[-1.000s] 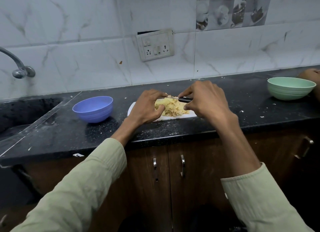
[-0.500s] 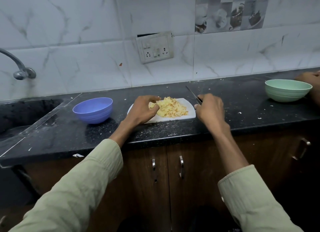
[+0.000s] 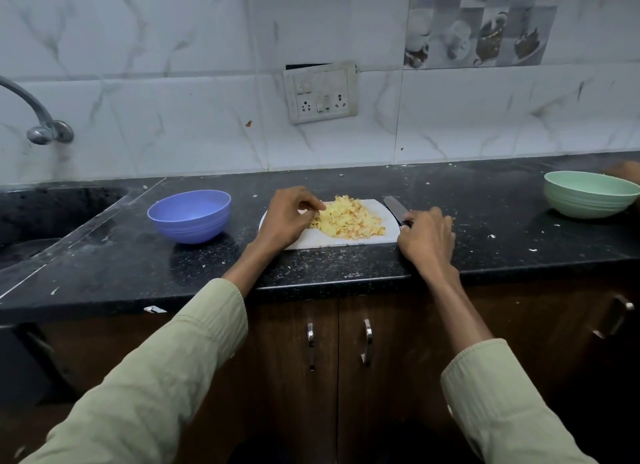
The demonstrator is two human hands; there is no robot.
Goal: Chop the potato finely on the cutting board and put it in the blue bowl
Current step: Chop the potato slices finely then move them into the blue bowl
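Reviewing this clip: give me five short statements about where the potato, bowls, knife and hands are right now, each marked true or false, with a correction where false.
1. The chopped potato lies in a pile on the white cutting board. True.
2. The blue bowl already holds potato pieces. False: it looks empty, and all the potato is on the board.
3. The right hand is at the handle of the knife, at the board's right edge. True.
4. The green bowl stands between the blue bowl and the board. False: it stands far to the right on the counter.
5. The left hand is lifting the blue bowl. False: it rests at the pile's left edge, on the board.
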